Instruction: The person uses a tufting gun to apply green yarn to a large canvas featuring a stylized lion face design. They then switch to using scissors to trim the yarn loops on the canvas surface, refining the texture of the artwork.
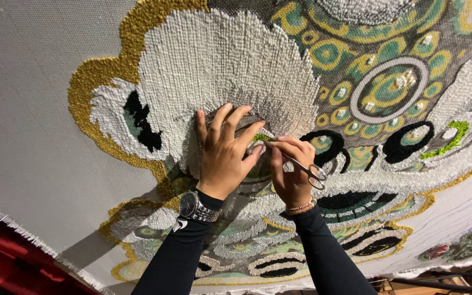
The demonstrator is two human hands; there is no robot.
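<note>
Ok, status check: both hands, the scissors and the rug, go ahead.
Left hand open, flat on the tufted rug. Right hand shut on small scissors, tips at the white pile. Nothing blocking.

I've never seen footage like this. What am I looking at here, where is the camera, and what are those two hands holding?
There is one picture, taken by a camera worn on a person's head, looking at their own two bare hands. No machine is involved. In front of them stretches a large cloth, part plain, part covered in tufted yarn: a white looped patch, gold edging, and green and black shapes. The left hand, with a wristwatch, presses its spread fingers flat on the yarn. The right hand, wearing a bracelet, holds small metal scissors, their tips pointing at the yarn beside the left fingertips.
</note>
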